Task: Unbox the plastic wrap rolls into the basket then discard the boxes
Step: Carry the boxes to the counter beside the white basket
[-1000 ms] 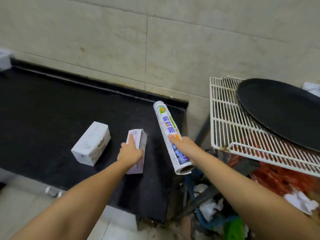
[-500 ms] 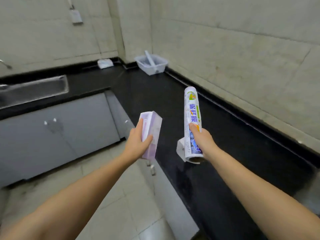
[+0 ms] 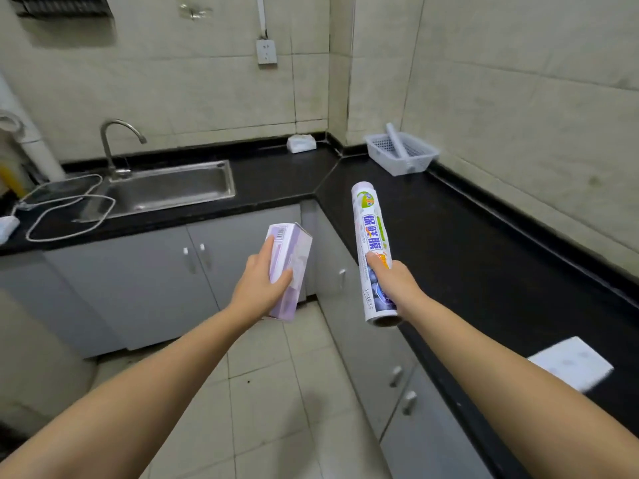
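The left hand (image 3: 257,284) is wrapped around a pale lilac box (image 3: 289,269), thumb along one long face and fingers curled over the other, holding it upright over the floor in front of the grey cabinets (image 3: 145,281); a barcode shows near its top end. The right hand (image 3: 394,283) is clamped on a plastic wrap roll (image 3: 372,243) at its lower half — the roll stands nearly upright, tilted a little away, with its open cardboard core showing at the bottom end and green and blue printing along its length. The two hands are held apart, side by side, above the gap between floor and worktop edge. The black worktop (image 3: 484,257) runs in an L along the tiled walls. In the far corner on the right stretch sits a white perforated basket (image 3: 420,157), and a plain white roll (image 3: 397,143) lies slanted in it, one end sticking up over the rim. Nearer, at the right edge, a white box (image 3: 570,363) rests on the worktop, blurred. On the left stretch there is a steel sink (image 3: 162,188) with a curved tap (image 3: 114,143), a white cable looped beside it, and a small white packet (image 3: 301,144) against the back wall — well apart from the basket.
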Demonstrator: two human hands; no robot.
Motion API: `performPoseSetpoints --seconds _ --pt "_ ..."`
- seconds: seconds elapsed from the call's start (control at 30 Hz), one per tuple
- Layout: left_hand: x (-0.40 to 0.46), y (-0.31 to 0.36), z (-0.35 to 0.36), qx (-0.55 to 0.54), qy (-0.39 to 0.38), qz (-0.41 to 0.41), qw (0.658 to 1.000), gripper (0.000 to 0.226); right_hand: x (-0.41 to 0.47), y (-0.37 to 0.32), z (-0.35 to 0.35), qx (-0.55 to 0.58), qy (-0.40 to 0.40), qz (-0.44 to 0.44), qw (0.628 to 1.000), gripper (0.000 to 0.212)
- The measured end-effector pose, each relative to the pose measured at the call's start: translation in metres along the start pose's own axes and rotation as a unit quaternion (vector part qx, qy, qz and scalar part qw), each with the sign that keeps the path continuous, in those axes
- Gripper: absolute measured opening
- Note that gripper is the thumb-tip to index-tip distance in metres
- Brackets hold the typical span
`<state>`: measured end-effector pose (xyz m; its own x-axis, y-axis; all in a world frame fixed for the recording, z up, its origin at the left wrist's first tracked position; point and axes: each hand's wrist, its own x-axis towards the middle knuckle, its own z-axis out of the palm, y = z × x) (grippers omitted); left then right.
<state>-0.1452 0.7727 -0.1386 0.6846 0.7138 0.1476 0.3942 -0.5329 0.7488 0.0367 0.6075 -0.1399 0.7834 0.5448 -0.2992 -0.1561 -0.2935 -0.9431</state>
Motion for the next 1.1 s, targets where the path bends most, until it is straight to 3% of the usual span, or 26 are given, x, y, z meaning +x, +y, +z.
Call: performPoseSetpoints --seconds 0.27,0.53,0.8,1.0,1.1 --pt "0.109 -0.034 -0.010 0.011 -0.021 0.018 1.000 0.071 0.079 -0.023 0.046 -0.005 0.025 0.034 0.999 0.048" --pt "0.253 -0.015 0.057 0.014 -0.092 0.122 0.988 0.068 0.209 -0.044 0.014 -0.020 0.113 0.059 0.992 0.046" --pt "0.400 -0.012 0.107 0.044 -0.146 0.141 0.978 0.069 0.325 -0.057 -0.026 -0.053 0.159 0.085 0.982 0.052" --pt "0.489 -0.002 0.169 0.099 -0.231 0.176 0.952 0.070 0.392 -0.048 -0.051 -0.110 0.217 0.102 0.965 0.053" --pt "0.534 0.001 0.210 0.124 -0.296 0.211 0.923 0.072 0.427 -0.041 -0.056 -0.172 0.250 0.140 0.943 0.051"
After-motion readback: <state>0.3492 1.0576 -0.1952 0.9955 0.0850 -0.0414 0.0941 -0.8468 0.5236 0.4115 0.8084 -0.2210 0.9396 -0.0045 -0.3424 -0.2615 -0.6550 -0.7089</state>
